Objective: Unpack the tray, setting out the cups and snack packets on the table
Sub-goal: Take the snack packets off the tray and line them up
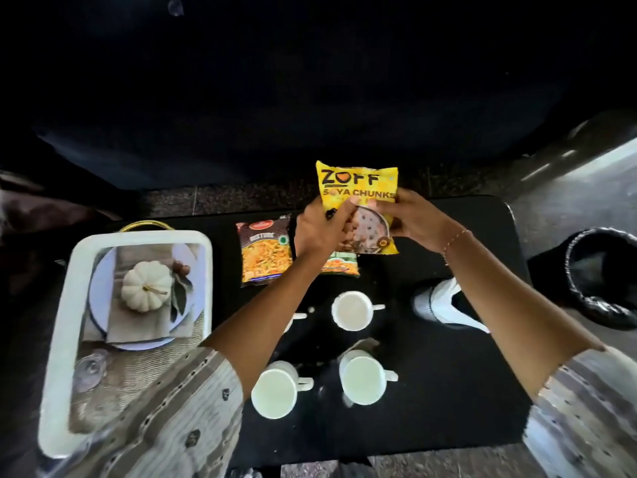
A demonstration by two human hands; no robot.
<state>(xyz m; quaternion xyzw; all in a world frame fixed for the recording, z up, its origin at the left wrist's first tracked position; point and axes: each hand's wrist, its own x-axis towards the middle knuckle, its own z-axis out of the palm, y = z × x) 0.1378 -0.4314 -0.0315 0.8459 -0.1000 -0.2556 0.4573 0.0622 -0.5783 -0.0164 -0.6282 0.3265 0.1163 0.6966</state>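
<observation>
Both hands held a yellow packet (358, 188) above the far side of the black bench (448, 391). The left hand (320, 229) gripped its left edge, fingers curled over the front; the right hand (413, 222) gripped its right edge, thumb on the front. The packet stood upright, facing the camera, its lower part partly hidden by the fingers. A thin bracelet (456, 238) sat on the right wrist.

On the bench, just left of the left hand, a brown snack packet (263, 253) lay flat. A second packet (341, 263) lay under the hands and showed only its lower edge. Nearer the camera stood white cups: one (351, 310) in the middle with its handle to the right, two more (274, 389) (362, 377) in front of it, handles also to the right. The left forearm covered a fourth cup, of which only the handle (298, 316) showed.

The white tray (62, 339) sat at the bench's left end, with a gold handle (146, 224) at its far side. Its floor carried a printed picture of a pumpkin on a plate. No cups or packets remained in it.

A white shoe (444, 305) showed past the bench's right edge, and a bin (603, 281) with a black liner stood beyond it.
</observation>
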